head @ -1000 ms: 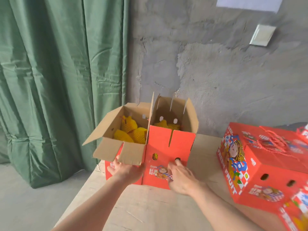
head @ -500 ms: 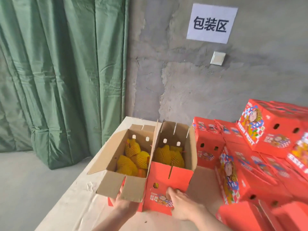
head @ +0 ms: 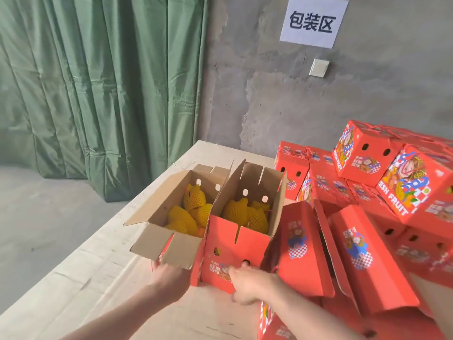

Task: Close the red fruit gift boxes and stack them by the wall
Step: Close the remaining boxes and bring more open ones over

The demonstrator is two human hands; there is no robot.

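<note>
View: the camera looks from higher up, so the whole paper sign point(head: 311, 22) shows on the wall, where a second ago only its lower edge did.
Closed boxes: one lay in sight at right; now a pile of closed red boxes point(head: 362, 163) fills that side.
Open boxes: the left open box point(head: 166, 192) and right open box point(head: 235, 246) sit closer to the pile; a leaning red box point(head: 299, 246) now seems to touch the right one's corner.
Right hand point(head: 250, 283): lower on the red front, fingertip now just under the vent hole.
</note>
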